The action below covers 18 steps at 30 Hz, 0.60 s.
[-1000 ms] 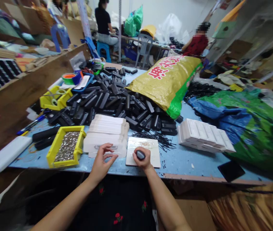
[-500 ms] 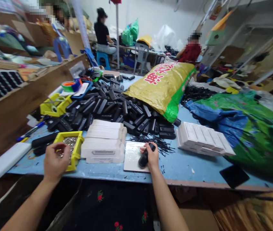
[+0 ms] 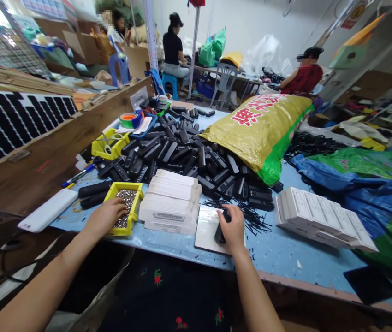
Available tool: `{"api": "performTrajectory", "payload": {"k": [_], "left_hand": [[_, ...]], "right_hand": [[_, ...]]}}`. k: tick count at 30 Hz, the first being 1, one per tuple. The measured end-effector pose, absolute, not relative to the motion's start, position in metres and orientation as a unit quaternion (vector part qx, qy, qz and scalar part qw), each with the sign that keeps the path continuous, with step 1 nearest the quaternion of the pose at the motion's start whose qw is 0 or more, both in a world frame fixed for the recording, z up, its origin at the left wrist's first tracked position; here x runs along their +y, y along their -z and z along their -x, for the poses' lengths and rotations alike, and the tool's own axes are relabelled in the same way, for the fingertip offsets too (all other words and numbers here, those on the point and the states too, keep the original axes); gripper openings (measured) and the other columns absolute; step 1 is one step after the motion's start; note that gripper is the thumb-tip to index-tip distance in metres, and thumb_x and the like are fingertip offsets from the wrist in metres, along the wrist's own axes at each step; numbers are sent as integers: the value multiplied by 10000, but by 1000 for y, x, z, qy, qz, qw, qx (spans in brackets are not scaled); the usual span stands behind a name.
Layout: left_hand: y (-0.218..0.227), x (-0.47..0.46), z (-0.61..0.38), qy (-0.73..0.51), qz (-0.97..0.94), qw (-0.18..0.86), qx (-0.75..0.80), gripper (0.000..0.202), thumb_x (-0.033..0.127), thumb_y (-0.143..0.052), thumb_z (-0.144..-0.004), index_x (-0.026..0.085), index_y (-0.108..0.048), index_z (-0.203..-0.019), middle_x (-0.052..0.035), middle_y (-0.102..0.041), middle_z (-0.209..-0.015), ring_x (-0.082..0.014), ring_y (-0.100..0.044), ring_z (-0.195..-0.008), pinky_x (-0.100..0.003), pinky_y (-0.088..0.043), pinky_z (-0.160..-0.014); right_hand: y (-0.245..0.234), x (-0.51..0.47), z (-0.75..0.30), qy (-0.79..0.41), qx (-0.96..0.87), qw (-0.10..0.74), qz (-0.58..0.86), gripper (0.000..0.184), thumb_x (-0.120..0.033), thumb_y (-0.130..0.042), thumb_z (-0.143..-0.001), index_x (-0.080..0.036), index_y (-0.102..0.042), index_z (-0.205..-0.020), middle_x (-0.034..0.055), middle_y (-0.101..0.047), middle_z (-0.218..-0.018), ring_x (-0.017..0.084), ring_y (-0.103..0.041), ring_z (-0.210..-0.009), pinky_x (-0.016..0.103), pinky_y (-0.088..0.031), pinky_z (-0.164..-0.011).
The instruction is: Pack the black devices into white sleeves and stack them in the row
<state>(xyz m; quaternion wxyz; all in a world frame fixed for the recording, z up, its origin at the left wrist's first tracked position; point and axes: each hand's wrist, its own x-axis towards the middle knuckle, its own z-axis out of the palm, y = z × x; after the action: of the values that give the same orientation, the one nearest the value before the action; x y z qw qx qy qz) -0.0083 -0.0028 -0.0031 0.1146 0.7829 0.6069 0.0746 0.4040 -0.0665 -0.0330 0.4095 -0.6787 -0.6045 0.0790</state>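
Note:
My left hand (image 3: 108, 216) reaches over the near side of a yellow bin (image 3: 134, 217). Its fingers are drawn together, with the tips down among small shiny metal pieces (image 3: 127, 198); whatever they pinch is hidden. On a white board (image 3: 205, 225) near the table edge, my right hand (image 3: 234, 228) grips a long black plastic case (image 3: 220, 234), partly covered by the fingers. Just behind that hand lie thin black strips (image 3: 251, 216). A stack of flat white cartons (image 3: 170, 200) stands between the bin and the board.
Black plastic cases (image 3: 182, 152) are heaped behind the cartons, below a big gold sack (image 3: 251, 129). White boxes (image 3: 317, 212) stand at the right beside a green and blue bag (image 3: 383, 189). A wooden ledge (image 3: 54, 147) borders the left. People sit farther back.
My left hand has lowered into the metal pieces from above the bin. My right hand stays on the black case at the board, now with its back turned more upward. The view has swung left.

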Motion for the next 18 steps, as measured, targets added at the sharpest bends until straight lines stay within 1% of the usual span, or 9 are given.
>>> {"api": "performTrajectory", "payload": {"k": [2,4,5,6,7,10,14,16,18], "left_hand": [[2,-11,-10,-124,-781,76,607,371,363,-394,-859,150,-633,-1048,-156,-566,-1217,-287,-509,-1145,-421,-365,-1017],[6,-24,-42,-155,-806,64,568,388,367,-440,-859,168,-572,-1165,-139,-567,-1220,-271,-490,-1167,-418,-342,-1039],[9,-31,-61,-143,-840,86,516,391,364,-497,-839,190,-558,-1184,-120,-581,-1208,-259,-502,-1154,-404,-358,-1027],[13,-38,-79,-119,-865,104,476,428,346,-561,-808,216,-533,-1215,-107,-571,-1233,-261,-498,-1162,-409,-362,-1022],[17,-44,-96,-96,-875,112,462,489,310,-622,-767,219,-512,-1235,-109,-556,-1256,-272,-489,-1174,-421,-358,-1022],[26,-53,-127,-55,-865,107,486,577,182,-677,-706,181,-477,-1247,-142,-516,-1293,-292,-446,-1222,-445,-328,-1037],[20,-50,-129,-39,-859,85,503,525,135,-639,-724,158,-463,-1219,-156,-491,-1304,-292,-414,-1245,-463,-297,-1040],[9,-47,-127,-23,-853,107,511,459,121,-611,-731,147,-487,-1172,-161,-517,-1264,-301,-436,-1220,-478,-295,-1029],[-6,-47,-125,1,-842,146,519,381,124,-578,-744,133,-517,-1120,-161,-594,-1140,-306,-510,-1133,-482,-331,-991]], "right_hand": [[25,-71,-379,-145,-672,395,609,167,-340,-565,-840,-219,-634,-933,60,-653,-896,214,-587,-856,357,-444,-807],[19,-76,-357,-183,-701,397,563,108,-299,-569,-847,-228,-644,-878,38,-660,-820,197,-597,-789,338,-454,-763],[18,-78,-349,-187,-696,411,558,101,-286,-564,-853,-226,-645,-861,34,-659,-800,190,-598,-767,333,-458,-748],[16,-81,-343,-187,-681,432,561,103,-275,-556,-860,-221,-643,-851,32,-656,-786,181,-596,-744,324,-464,-727],[15,-85,-341,-186,-664,452,566,106,-268,-549,-866,-216,-640,-845,29,-652,-773,172,-592,-716,312,-469,-701],[14,-99,-351,-174,-629,485,583,92,-259,-564,-858,-207,-638,-843,22,-649,-770,156,-590,-683,288,-479,-665],[20,-120,-375,-152,-612,480,611,103,-262,-580,-849,-186,-647,-830,20,-652,-753,137,-587,-645,256,-483,-633],[24,-129,-383,-150,-607,472,622,114,-268,-581,-850,-181,-648,-822,19,-652,-742,133,-585,-634,249,-485,-625],[24,-134,-384,-158,-608,464,625,120,-274,-582,-851,-182,-649,-814,19,-653,-742,133,-586,-631,248,-489,-622]]}}
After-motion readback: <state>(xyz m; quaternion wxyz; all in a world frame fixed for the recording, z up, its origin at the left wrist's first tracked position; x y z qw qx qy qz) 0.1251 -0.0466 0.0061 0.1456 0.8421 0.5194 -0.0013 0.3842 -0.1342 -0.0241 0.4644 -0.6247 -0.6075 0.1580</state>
